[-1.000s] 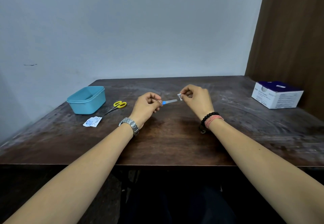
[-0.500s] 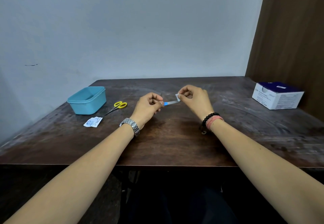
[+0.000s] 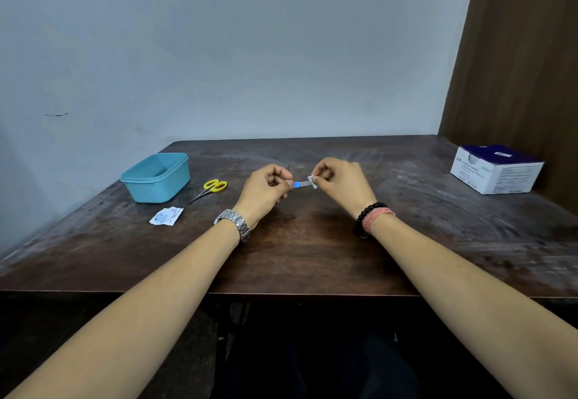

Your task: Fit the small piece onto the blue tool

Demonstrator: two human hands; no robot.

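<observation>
Head view:
Left hand: pinching the blue end of a thin slide-like strip, fingers curled round it.
Right hand: pinching a small white wipe against the strip's other end.
Strip: hovering above the wooden table, between both hands.
Long axis: running left-right, hand to hand.
Nearer hand: neither; both are touching it.
</observation>
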